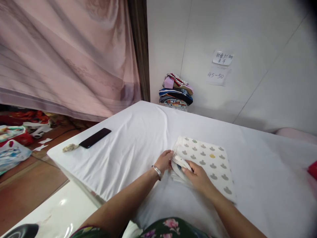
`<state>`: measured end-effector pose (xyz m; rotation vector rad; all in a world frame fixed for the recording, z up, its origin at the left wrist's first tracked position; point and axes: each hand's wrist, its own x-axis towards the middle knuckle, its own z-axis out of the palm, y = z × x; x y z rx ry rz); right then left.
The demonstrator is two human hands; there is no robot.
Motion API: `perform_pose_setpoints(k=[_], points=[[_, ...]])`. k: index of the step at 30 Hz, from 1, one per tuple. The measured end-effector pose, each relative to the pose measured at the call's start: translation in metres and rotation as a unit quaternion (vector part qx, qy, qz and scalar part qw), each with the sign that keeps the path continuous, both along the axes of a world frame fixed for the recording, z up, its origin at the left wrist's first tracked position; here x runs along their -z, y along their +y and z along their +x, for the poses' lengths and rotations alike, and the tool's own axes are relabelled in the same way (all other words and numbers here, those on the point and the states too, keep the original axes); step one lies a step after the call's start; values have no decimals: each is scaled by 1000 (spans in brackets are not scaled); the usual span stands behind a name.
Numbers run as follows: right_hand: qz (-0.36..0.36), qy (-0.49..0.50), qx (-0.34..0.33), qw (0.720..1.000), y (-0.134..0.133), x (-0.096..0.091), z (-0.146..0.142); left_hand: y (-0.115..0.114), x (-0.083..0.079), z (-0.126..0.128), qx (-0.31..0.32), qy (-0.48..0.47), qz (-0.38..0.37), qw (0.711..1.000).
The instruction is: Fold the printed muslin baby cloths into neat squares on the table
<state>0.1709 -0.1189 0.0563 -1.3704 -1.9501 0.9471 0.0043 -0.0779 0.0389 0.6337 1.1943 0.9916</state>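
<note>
A white cloth (pixel 203 158) with grey printed shapes lies folded on the white-covered table (pixel 128 145). My right hand (pixel 198 175) grips its near left edge, thumb on top of a turned-up fold. At the cloth's left corner is my left hand (pixel 165 161), its fingers closed against the edge and partly hidden by the fabric. A silver bracelet (pixel 157 172) circles my left wrist. A little dark blue shows under the lifted fold.
A black phone (pixel 95 138) with a beige charm (pixel 70 147) lies at the table's left. Folded clothes (pixel 175 92) are stacked by the wall, below two paper notes (pixel 218 76). A pink curtain (pixel 74 59) hangs at left. Something red (pixel 313 170) sits at far right.
</note>
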Motion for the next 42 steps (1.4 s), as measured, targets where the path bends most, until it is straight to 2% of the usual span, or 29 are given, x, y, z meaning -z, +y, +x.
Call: perform_pose_setpoints(k=[2, 4, 9, 11, 13, 15, 18, 19, 21, 23, 25, 26, 29, 33, 36, 38, 40, 42], points=[[8, 2, -11, 1000, 1, 2, 1, -1, 2, -1, -13, 16, 8, 1000], [62, -40, -25, 997, 0, 8, 1, -2, 2, -2, -26, 18, 11, 999], [195, -182, -56, 962, -10, 27, -6, -8, -2, -8, -48, 14, 1, 999], [227, -199, -62, 951, -14, 31, -9, -11, -5, -10, -47, -1, -2, 999], [232, -172, -49, 956, -14, 31, -10, -11, -10, -10, -45, -20, 4, 999], [194, -100, -25, 976, -12, 26, -9, -11, -15, -9, -40, -40, 18, 998], [60, 55, 41, 996, -7, 14, -3, -9, -18, -6, -39, -49, 39, 997], [12, 113, 69, 991, -5, 11, -1, -8, -17, -5, -42, -42, 41, 997], [-76, 227, 111, 965, -3, 5, 5, -9, -13, -3, -46, -21, 29, 998], [-145, 316, 114, 931, -1, 1, 10, -10, -7, -1, -41, -5, 4, 999], [-184, 358, 103, 910, -1, 0, 12, -11, -2, 0, -35, 0, -15, 999], [-186, 362, 101, 908, -1, 0, 13, -12, -1, -1, -38, 4, -18, 999], [-139, 319, 107, 931, -3, 2, 10, -12, 2, -2, -48, 5, -16, 999], [-29, 149, 76, 986, -6, 13, 2, -10, 2, -5, -7, -28, -21, 999], [63, 38, 34, 997, -9, 21, -4, -8, 2, -5, -1, -9, -28, 1000], [103, 10, 19, 994, -10, 23, -7, -7, 4, -4, -13, 13, -30, 999], [97, 29, 17, 995, -10, 20, -7, -7, 6, -3, -24, 20, -28, 999], [33, 95, 49, 994, -7, 13, -4, -7, 8, -3, -26, 23, -23, 999]])
